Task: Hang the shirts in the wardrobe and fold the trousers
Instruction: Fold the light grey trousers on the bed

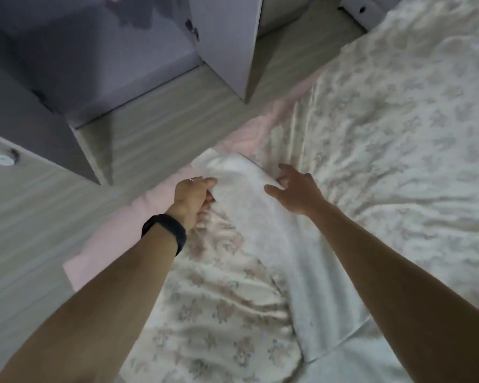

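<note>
One white garment is lying on the bed, running from mid-frame down to the lower right, & both hands are working its far end. The left hand is gripping the left corner w/ fingers curled round the cloth. The right hand is pinching the right corner between thumb & tucked fingers, w/ one finger sticking out straight. The cloth is bunching up between the 2 hands. The long, narrow shape is suggesting trousers rather than a shirt, but can't tell for sure, since no waistband, collar or buttons are showing.

Progress, as a guess: this piece isn't folded or hung yet & is prob. being picked up or pulled straight. No folded trousers or other clothes are showing on the bed, & the wardrobe rail is out of view, so what's already done can't be judged.

Around it, a rumpled floral bedsheet is filling the right & bottom. A pink layer is poking out along the bed's left edge, w/ pale floor beyond. The wardrobe is standing open in the upper left, w/ a round knob at far left. A black wristband is sitting on the left wrist.

Text/brands: none readable.
</note>
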`<state>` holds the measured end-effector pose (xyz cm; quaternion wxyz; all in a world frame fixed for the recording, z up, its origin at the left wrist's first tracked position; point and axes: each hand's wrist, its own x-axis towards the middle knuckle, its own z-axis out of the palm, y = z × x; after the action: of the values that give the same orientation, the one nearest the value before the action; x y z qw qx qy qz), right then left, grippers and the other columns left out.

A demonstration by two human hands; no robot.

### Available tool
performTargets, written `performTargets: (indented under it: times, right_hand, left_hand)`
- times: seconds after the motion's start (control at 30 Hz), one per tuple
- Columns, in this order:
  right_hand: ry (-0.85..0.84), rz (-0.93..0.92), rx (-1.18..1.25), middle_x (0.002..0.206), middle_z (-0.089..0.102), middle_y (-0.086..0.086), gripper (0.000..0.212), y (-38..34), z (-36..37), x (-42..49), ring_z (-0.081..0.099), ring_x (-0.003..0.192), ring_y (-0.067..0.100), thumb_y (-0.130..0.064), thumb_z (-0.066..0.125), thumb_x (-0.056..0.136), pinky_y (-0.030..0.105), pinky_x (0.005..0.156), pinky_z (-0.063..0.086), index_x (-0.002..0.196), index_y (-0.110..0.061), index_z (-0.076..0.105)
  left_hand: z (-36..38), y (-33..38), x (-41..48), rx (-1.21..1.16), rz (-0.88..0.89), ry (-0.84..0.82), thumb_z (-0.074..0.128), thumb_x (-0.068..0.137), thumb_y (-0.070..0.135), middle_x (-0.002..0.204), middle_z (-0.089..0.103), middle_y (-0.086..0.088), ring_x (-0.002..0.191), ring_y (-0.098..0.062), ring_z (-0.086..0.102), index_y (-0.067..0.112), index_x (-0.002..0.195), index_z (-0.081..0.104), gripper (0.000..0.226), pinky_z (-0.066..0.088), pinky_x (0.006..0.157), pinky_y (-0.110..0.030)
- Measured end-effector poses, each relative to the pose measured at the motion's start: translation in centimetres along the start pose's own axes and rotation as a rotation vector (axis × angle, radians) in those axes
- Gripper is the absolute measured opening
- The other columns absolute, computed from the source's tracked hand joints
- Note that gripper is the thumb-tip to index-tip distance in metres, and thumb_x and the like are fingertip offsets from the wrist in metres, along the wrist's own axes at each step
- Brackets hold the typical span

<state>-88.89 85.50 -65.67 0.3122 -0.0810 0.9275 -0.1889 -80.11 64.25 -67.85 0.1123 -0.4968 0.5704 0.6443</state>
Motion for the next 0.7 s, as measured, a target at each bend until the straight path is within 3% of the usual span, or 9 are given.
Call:
performTargets:
  times: [0.03,0.1,0.17,0.3,0.37,0.47,0.53,0.63,0.7]
  right_hand:
    - [-0.001,0.007,0.004,0.136,0.063,-0.005,0.066,-0.5,-0.1,0.6,0.041,0.137,0.026,-0.045,0.060,0.096,0.036,0.107,0.035,0.154,-0.026,0.035]
    - [0.013,0.022,-0.002,0.136,0.063,0.001,0.051,-0.9,-0.9,0.9,0.048,0.133,0.028,-0.037,0.058,0.098,0.034,0.107,0.038,0.147,-0.026,0.049]
    - [0.065,0.056,0.056,0.128,0.067,0.004,0.035,-1.1,-2.5,-0.5,0.057,0.122,0.029,-0.033,0.058,0.097,0.033,0.102,0.043,0.130,-0.025,0.066]
    - [0.223,0.143,0.529,0.082,0.068,-0.003,0.010,1.6,-6.8,-7.5,0.059,0.077,0.018,-0.023,0.067,0.089,0.028,0.068,0.046,0.090,-0.029,0.076]
    - [0.274,0.263,0.871,0.084,0.063,-0.004,0.008,4.4,-9.2,-13.4,0.055,0.073,0.013,-0.032,0.066,0.093,0.025,0.068,0.044,0.091,-0.031,0.074]
    - [0.122,0.358,1.407,0.114,0.073,0.007,0.066,9.5,-11.9,-23.0,0.070,0.105,0.028,-0.078,0.051,0.085,0.047,0.092,0.052,0.123,-0.026,0.070]
    - [0.092,0.328,1.507,0.119,0.073,0.012,0.079,12.7,-12.5,-30.0,0.069,0.112,0.034,-0.081,0.053,0.078,0.053,0.095,0.051,0.129,-0.023,0.067]
    - [0.322,0.401,1.341,0.098,0.076,0.008,0.025,17.0,-9.9,-38.6,0.071,0.104,0.028,-0.030,0.065,0.092,0.041,0.079,0.059,0.110,-0.014,0.072]
    - [0.513,0.500,1.350,0.079,0.070,0.008,0.013,20.6,-6.6,-45.1,0.071,0.079,0.021,-0.004,0.060,0.090,0.033,0.062,0.058,0.095,-0.012,0.069]
  left_hand:
    - [0.0,0.1,-0.1,-0.027,0.035,-0.009,0.073,0.091,0.024,0.083,0.067,-0.003,0.066,-0.017,0.062,0.018,0.115,0.061,0.027,0.059,0.078,-0.038]
    - [0.5,0.9,-1.2,-0.017,0.146,-0.018,0.071,0.090,0.025,0.093,0.073,-0.004,0.072,-0.020,0.068,0.022,0.126,0.060,0.038,0.062,0.083,-0.044]
    - [1.4,2.5,-3.6,-0.006,0.289,-0.050,0.071,0.088,0.029,0.083,0.074,0.000,0.070,-0.018,0.069,0.032,0.114,0.065,0.026,0.061,0.079,-0.047]
    - [5.2,4.4,-10.1,-0.018,0.524,-0.182,0.076,0.074,0.040,0.100,0.073,0.007,0.098,-0.015,0.069,0.049,0.090,0.071,0.019,0.052,0.101,-0.040]
    - [8.3,3.7,-15.0,0.062,0.648,-0.334,0.075,0.078,0.033,0.098,0.071,0.014,0.097,-0.007,0.066,0.043,0.093,0.071,0.019,0.049,0.097,-0.028]
    - [11.9,0.3,-23.5,0.342,0.832,-0.555,0.069,0.092,0.025,0.103,0.069,0.024,0.100,0.006,0.064,0.032,0.110,0.071,0.020,0.046,0.087,-0.011]
    - [13.9,-3.2,-29.1,0.521,0.983,-0.697,0.065,0.095,0.025,0.107,0.071,0.022,0.104,0.004,0.065,0.027,0.117,0.071,0.023,0.051,0.089,-0.018]
    - [15.9,-9.4,-34.8,0.718,1.203,-0.766,0.066,0.092,0.025,0.107,0.074,0.012,0.098,-0.009,0.066,0.027,0.120,0.069,0.029,0.052,0.085,-0.029]
    - [16.7,-14.3,-37.8,0.827,1.351,-0.752,0.071,0.085,0.021,0.110,0.072,0.006,0.101,-0.016,0.064,0.025,0.125,0.064,0.041,0.052,0.087,-0.034]
